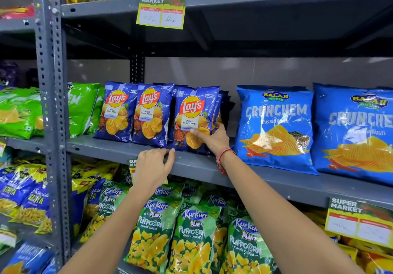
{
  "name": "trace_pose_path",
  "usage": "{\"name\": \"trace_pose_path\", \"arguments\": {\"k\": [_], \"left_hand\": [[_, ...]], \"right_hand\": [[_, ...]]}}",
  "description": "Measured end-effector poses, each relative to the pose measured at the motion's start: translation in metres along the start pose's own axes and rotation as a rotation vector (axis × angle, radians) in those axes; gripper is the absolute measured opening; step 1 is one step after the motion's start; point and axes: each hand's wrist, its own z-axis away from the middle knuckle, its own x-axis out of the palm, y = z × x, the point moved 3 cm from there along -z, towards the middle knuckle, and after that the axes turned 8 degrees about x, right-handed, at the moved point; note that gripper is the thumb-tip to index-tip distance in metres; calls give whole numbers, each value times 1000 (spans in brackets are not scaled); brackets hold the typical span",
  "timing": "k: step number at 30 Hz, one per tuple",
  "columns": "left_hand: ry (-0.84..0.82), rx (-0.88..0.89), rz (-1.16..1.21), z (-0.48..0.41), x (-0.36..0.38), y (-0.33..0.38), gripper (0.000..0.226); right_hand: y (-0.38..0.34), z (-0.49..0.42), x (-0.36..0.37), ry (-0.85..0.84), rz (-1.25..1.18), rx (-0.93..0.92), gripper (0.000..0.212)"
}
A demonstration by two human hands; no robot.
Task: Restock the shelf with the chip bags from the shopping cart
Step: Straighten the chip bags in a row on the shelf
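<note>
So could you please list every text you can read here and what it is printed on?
"Lay's India's Magic Masala": blue bag gripped by the right hand.
"Balaji Wafers Crunchem": light blue bag.
"Kurkure Playz Puffcorn Yummy Cheese": green bag.
"Super Market", "15 Rs": upper price tag.
Lower tag's handwritten prices: unreadable.
The left hand rests on the shelf edge.

Both forearms are bare, with no sleeves reaching into view. The right hand (214, 138) has a thin red thread bracelet (223, 158) looped around its wrist, wound in several strands, with a loose end trailing below. The left hand (152, 167) wears nothing: no ring, watch or band is visible.
</note>
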Motion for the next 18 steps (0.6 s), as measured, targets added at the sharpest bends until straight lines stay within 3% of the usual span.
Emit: {"name": "trace_pose_path", "arguments": {"k": [5,10,14,18], "left_hand": [[67,-61,58,-4,-3,5,45],[160,-48,274,-26,-3,49,37],[73,23,539,-61,23,97,38],[-192,-161,824,-101,67,128,82]], "right_hand": [[-22,23,-28,233,206,-307,63],[-38,42,-89,547,206,-539,33],[-35,38,-153,819,330,-541,43],[-20,16,-190,725,317,-315,69]]}}
